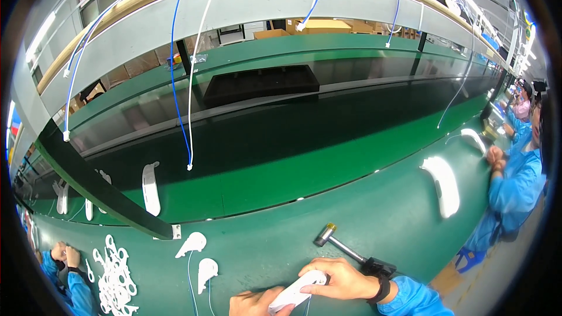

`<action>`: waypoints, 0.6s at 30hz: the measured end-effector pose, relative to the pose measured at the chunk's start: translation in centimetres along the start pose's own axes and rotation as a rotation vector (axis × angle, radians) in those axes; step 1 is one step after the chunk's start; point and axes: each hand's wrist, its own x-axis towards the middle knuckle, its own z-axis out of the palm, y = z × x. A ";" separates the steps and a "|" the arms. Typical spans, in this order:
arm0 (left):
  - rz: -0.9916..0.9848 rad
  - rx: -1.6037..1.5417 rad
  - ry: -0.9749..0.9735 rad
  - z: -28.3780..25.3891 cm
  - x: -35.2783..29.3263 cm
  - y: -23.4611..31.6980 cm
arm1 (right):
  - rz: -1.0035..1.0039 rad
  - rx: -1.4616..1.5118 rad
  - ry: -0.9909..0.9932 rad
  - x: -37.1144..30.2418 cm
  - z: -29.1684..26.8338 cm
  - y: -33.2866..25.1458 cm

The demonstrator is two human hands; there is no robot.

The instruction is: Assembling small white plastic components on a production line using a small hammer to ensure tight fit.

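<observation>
A white curved plastic housing (297, 294) lies between my two hands near the lower edge. My right hand (336, 278) grips its upper end, thumb and fingers closed round it. At its lower end, my left hand (252, 303) is closed on it too. A thin blue wire hangs below the part. Beyond my right hand rests a mallet (345, 248) with a metal shaft, its dark handle partly behind my wrist. Left of my hands lie two small white plastic pieces, one farther off (192, 244) and one nearer (207, 271), each with a blue wire.
A pile of white ring-ended parts (116, 278) covers the left of the bench. White housings stand on the green conveyor (151, 190); another (443, 187) lies at right. A dark post (105, 184) rises at left. Co-workers' hands (496, 157) show at both sides. Cables (190, 111) hang overhead.
</observation>
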 end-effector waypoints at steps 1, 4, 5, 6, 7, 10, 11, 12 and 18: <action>0.061 0.041 0.070 0.1 0.0 -0.1 | 0.028 0.010 0.031 0.0 0.2 0.1; 0.144 0.125 0.137 0.0 0.1 -0.1 | 0.157 0.059 0.070 -0.3 0.5 0.4; 0.168 0.170 0.132 -0.1 0.0 -0.1 | 0.156 0.058 0.069 -0.4 0.5 0.4; 0.166 0.170 0.134 0.0 -0.1 -0.1 | 0.142 0.068 0.088 -0.4 0.5 0.4; 0.168 0.194 0.140 0.1 -0.2 -0.2 | 0.129 0.079 0.109 -0.4 0.5 0.5; 0.183 0.229 0.169 0.2 -0.2 -0.2 | 0.076 0.064 0.106 -0.3 0.6 0.6; 0.199 0.241 0.192 0.2 -0.1 -0.2 | 0.075 0.065 0.104 -0.2 0.6 0.7; 0.197 0.241 0.192 0.2 -0.2 -0.2 | 0.014 0.043 0.122 -0.2 0.6 0.8; 0.244 0.234 0.246 0.1 0.1 -0.6 | 0.051 0.050 0.153 -0.1 0.9 0.7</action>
